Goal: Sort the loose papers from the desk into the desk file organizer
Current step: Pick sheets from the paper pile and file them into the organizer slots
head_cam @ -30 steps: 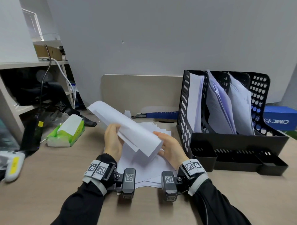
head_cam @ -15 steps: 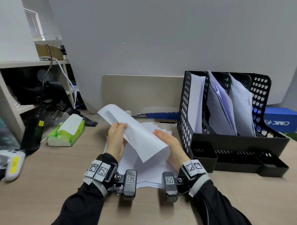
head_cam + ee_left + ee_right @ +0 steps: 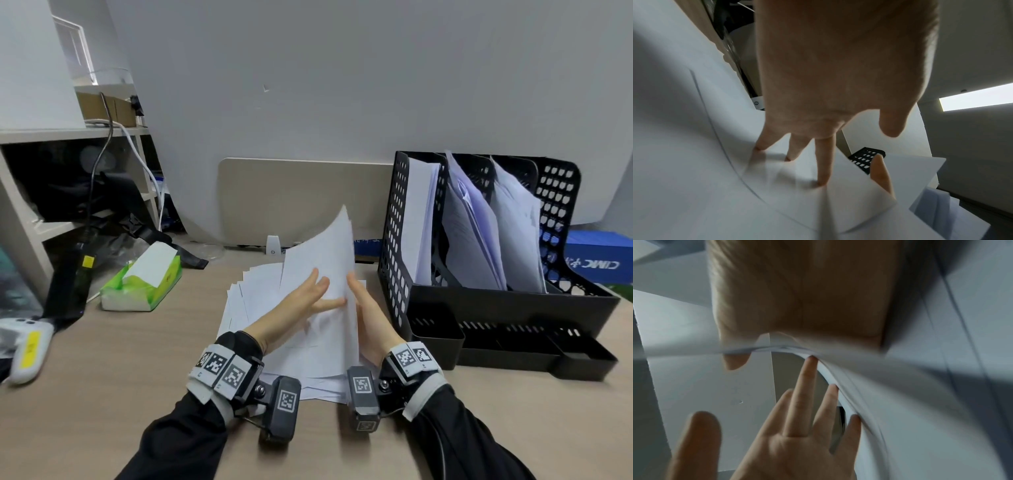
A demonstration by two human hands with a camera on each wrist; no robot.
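My left fingers (image 3: 822, 164) are straight and spread, tips pressing flat on the raised sheet (image 3: 325, 260), thumb apart from them. On the other side of it my right fingers (image 3: 807, 386) are straight too, slightly fanned, tips touching the sheet's curved face; nothing is pinched. So my left hand (image 3: 298, 308) and right hand (image 3: 370, 315) sandwich the sheet between them, palms facing each other.

The sheet stands nearly on edge, long axis running from near my wrists up and away, its free top corner pointing up toward the wall and bowing slightly to the right. Its lower part is blurred in the wrist views.

Under my hands the pile (image 3: 267, 308) lies flat on the desk (image 3: 102, 377), fanned, long axis running away from me. Just right of the pile stands the organizer (image 3: 513, 308), its three slots each holding upright papers that lean right.

Left on the desk lies a tissue pack (image 3: 144, 284), well apart from the pile.
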